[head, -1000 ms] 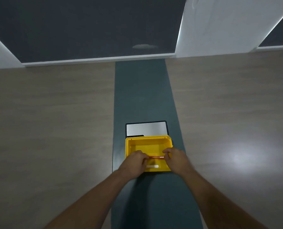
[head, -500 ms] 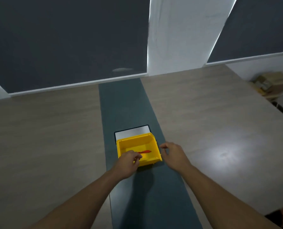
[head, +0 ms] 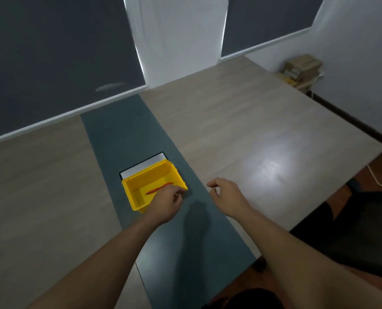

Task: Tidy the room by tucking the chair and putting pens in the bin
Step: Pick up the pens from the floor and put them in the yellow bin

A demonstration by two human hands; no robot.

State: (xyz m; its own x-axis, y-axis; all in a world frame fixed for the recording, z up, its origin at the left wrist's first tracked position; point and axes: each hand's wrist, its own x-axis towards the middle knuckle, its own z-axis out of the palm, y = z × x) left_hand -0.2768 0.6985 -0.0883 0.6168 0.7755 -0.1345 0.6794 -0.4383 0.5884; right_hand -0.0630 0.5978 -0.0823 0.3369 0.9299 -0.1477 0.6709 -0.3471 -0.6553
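A pale wooden table (head: 230, 121) with a dark green strip (head: 123, 130) faces dark window blinds (head: 52, 52). Left hand (head: 165, 202), fingers curled over the yellow bin (head: 138, 192); whether they pinch anything is unclear. A red pen (head: 159, 188) lies inside, just beyond the fingertips. Right hand (head: 226, 192) hovers loosely open, empty. Boxes (head: 301, 68) sit far right.

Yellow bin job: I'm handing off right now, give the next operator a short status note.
Left hand: over the near right corner of the yellow bin; something thin shows at its fingertips, grip unclear.
Right hand: empty, loosely curled above the table, right of the bin.
Bin: on the dark strip, partly over a white panel.
Done: red pen lies inside the bin.
Left: check for other pens; chair at the table's right edge likely needs tucking.
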